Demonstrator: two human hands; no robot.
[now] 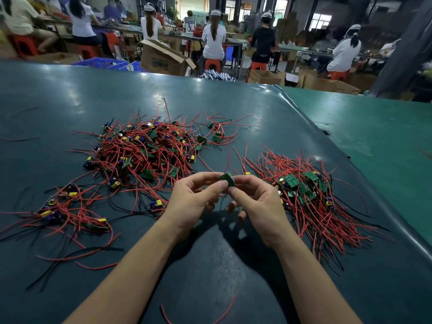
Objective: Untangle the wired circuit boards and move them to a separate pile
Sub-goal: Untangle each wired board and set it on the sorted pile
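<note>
Lower left of frame: small cluster (70, 206) of boards with yellow and blue parts, red and black wires trailing toward the bottom edge. Left of centre: large tangle (145, 150) of boards and red wires, lying on the dark surface (70, 90). Just right of its top: a few loose boards (216, 134) apart from the mass. Centre: left hand (191, 202) raised over the surface, thumb and forefinger pinching one green board (227, 179) by its left side; other fingers curled under. Right hand (259, 204) meets it from the right, forefinger and thumb pinching the same board; remaining fingers bent below. A black wire hangs down from the board between the hands. Right of centre: second pile (311, 197), boards bunched at its near-left end, red wires fanning toward lower right of frame. Bottom centre: single loose red wire (198, 316). Right edge: a lighter green surface (374, 136) adjoins the dark one. Top of frame: seated people on red stools at long benches, cardboard boxes (163, 57) and blue crates behind.
</note>
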